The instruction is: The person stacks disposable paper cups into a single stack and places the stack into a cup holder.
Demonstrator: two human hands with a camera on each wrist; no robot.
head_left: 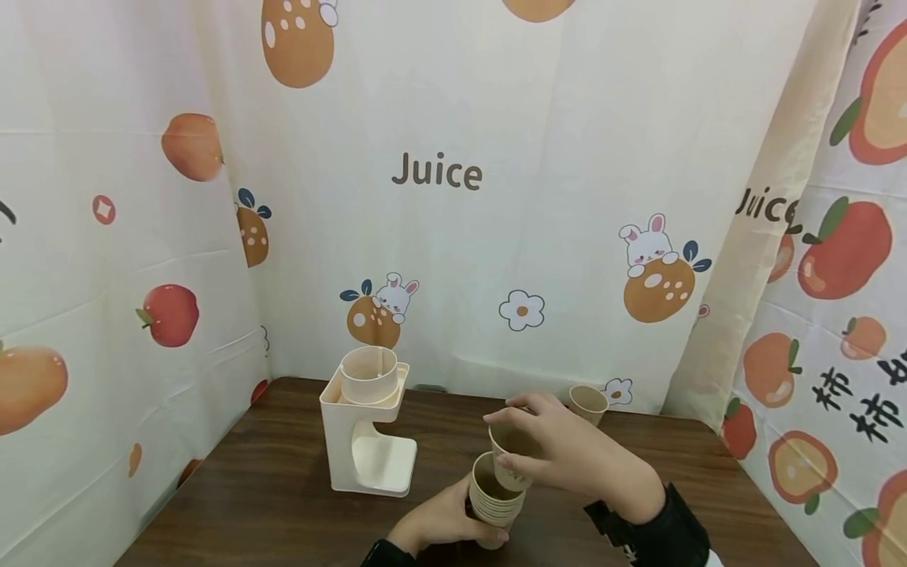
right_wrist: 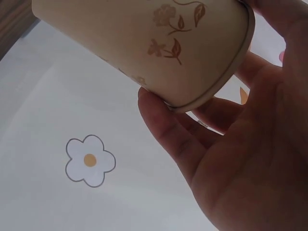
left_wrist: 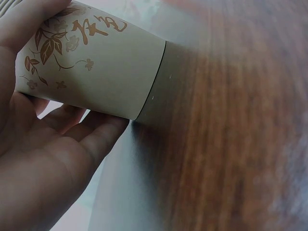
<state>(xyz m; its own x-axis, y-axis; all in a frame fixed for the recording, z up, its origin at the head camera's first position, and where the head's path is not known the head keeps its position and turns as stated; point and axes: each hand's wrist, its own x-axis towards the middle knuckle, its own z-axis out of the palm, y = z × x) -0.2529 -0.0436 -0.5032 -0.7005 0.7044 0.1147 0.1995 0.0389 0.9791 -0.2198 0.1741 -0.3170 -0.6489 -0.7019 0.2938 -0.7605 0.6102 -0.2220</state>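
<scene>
A stack of nested paper cups [head_left: 496,508] leans slightly over the table, and my left hand [head_left: 446,516] grips it around the side. In the left wrist view the lowest paper cup [left_wrist: 106,62] shows brown leaf and flower prints, its base right at the wood. My right hand [head_left: 567,449] holds a single paper cup [head_left: 513,472] by its rim, just above the stack's mouth. Seen from the right wrist, this cup [right_wrist: 192,53] is tilted, with fingers and thumb around its rim end.
A cream-coloured stand [head_left: 343,441] with a round cup-like top [head_left: 370,376] is at the left of the brown table [head_left: 262,504]. Another paper cup [head_left: 588,402] stands at the back, behind my right hand. Printed curtains [head_left: 453,260] enclose the back and sides.
</scene>
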